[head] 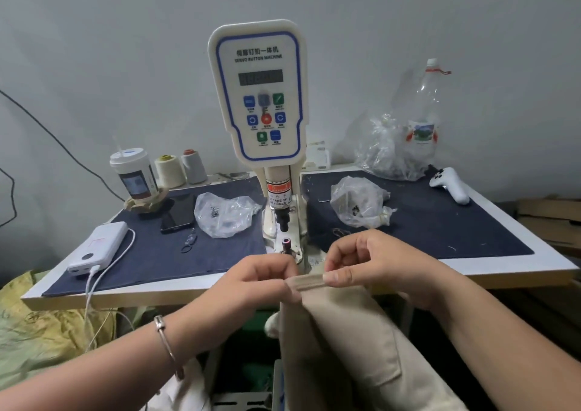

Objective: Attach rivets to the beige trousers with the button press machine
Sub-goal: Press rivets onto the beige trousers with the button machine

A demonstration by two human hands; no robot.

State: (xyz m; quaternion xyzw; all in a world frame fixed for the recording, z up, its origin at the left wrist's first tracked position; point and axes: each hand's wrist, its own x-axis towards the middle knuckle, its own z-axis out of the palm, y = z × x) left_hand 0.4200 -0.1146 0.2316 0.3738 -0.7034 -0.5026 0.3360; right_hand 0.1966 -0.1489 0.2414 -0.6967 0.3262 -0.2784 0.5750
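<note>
- I see the beige trousers (345, 341) hanging below the near edge of the tabletop (518, 267), their top hem stretched between my two hands.
- My left hand (261, 280) pinches the hem's left end, fingers curled over the cloth.
- My right hand (361, 263) pinches its right end between thumb and forefinger.
- Just beyond both hands stands the button press machine (259, 96), its lower die (286, 243) just past my fingertips.
- Beyond my left hand lie a clear bag (224, 212), a phone (179, 212) and a white power bank (99, 247).
- Beyond my right hand sits another plastic bag (358, 200); a white controller (451, 184) lies farther right.
</note>
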